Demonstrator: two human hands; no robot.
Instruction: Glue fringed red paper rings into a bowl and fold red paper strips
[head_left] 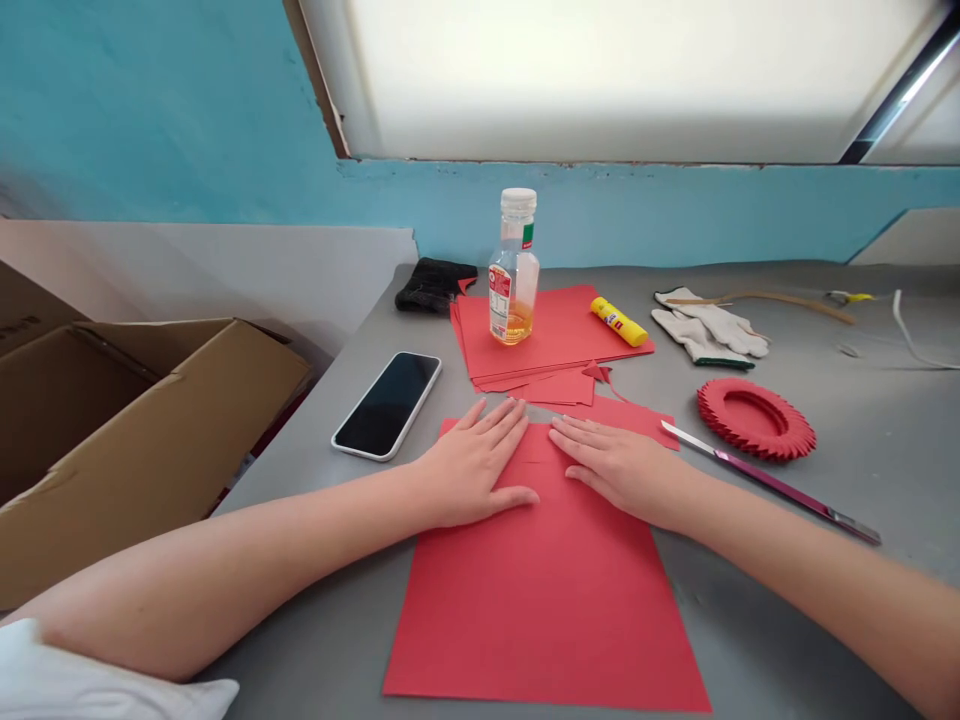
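A large red paper sheet [544, 610] lies flat on the grey table. My left hand [480, 462] rests palm down on its upper left part, fingers spread and thumb pointing right. On the upper right part lies my right hand [619, 465], flat, with its fingers pointing left. Neither hand grips anything. Just beyond the fingertips are smaller red paper pieces [630, 412] and a stack of red sheets [562, 310]. A knife with a purple handle [787, 488] lies to the right of my right hand, near a pleated red paper ring [756, 418].
A glass bottle [514, 275] and a yellow glue stick [619, 321] stand and lie on the stack. A phone [388, 405] is at the left, white gloves [709, 330] at the back right. Beside the table edge [247, 480] sits a cardboard box [165, 440].
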